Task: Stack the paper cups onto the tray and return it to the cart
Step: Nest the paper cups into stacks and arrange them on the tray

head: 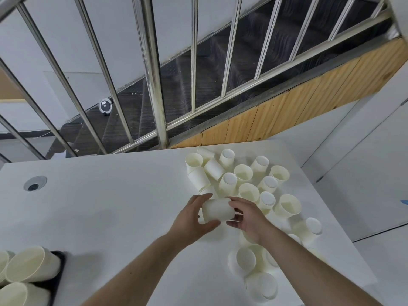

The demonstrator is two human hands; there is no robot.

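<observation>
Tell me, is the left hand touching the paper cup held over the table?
Touching. In the head view, the left hand has its fingers over the top and its thumb under the sideways paper cup, with the right hand gripping its other end.

A white desk [110,206] carries a loose crowd of paper cups [244,173] on its right side, some upright, some upside down, some lying over. A black tray [57,274] holding stacked cups sits at its near-left corner; a round grommet [35,183] is set far left.

White table [110,206], steel railing [152,69], dark stairs [209,69], round grommet [35,183]
</observation>
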